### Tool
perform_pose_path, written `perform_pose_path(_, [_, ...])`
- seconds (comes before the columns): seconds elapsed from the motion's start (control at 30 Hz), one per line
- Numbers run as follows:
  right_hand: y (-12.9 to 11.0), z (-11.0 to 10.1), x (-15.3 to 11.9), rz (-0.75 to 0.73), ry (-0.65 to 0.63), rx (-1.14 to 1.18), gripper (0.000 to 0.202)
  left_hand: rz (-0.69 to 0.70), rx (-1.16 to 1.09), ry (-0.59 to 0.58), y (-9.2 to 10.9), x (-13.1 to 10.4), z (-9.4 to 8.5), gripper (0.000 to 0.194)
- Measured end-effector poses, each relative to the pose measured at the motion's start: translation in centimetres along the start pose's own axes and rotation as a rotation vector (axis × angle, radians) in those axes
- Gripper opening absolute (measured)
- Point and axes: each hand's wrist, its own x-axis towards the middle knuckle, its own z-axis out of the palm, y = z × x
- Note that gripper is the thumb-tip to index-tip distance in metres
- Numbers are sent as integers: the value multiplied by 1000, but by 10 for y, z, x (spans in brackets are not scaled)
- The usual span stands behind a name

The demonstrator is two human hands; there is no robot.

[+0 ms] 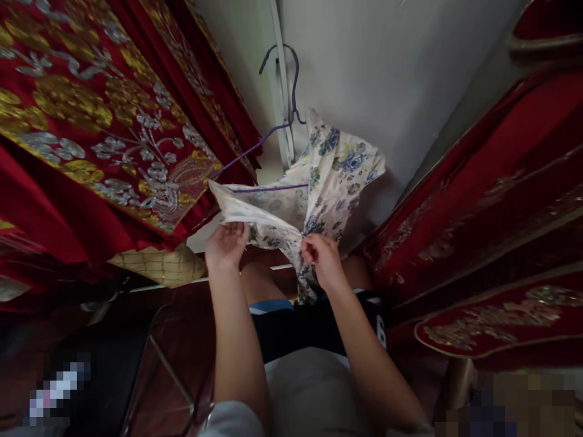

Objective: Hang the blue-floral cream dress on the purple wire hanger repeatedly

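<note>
Right hand pinches a floral garment; left hand curls, grip unclear; a hard tug could dislodge the purple hanger.

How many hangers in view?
1. Purple hanger: hook up at the pale strip, left arm bare, lower bar showing across the neck opening of the floral garment. More could be hidden behind the red cloths.

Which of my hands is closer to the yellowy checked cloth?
Your left hand. It is just to the right of the yellowy checked cloth. Your right hand is farther off to the right, pinching the flowery cloth.
</note>
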Motion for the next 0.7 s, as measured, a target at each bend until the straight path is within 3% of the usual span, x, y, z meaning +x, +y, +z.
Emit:
perform_pose_path(0.07, [-4, -11, 0, -33, 47, 13, 24, -135, -51, 120, -25, -19, 1, 23])
perform_pose_path(0.13, [-10, -24, 2, -66, 64, -33, 25, -150, -20, 213, -44, -33, 0, 15])
perform_pose_path(0.2, [-15, -36, 3, -58, 50, -138, 26, -113, 45, 198, -56, -43, 0, 7])
perform_pose_path(0.4, [-17, -49, -1, 112, -180, -633, 25, -104, 155, -229, -48, -76, 31, 26])
perform_pose_path(0.5, [-20, -45, -5, 34, -180, -809, 14, -68, 268, -440, -40, -99, 50, 23])
perform_pose_path(0.6, [-24, -40, -9, -90, -135, -715, 15, 25, 468, -610, -36, -120, 60, 20])
perform_pose_path(0.7, [-26, -37, -13, -63, -165, -466, 15, 147, 736, -794, -32, -135, 65, 15])
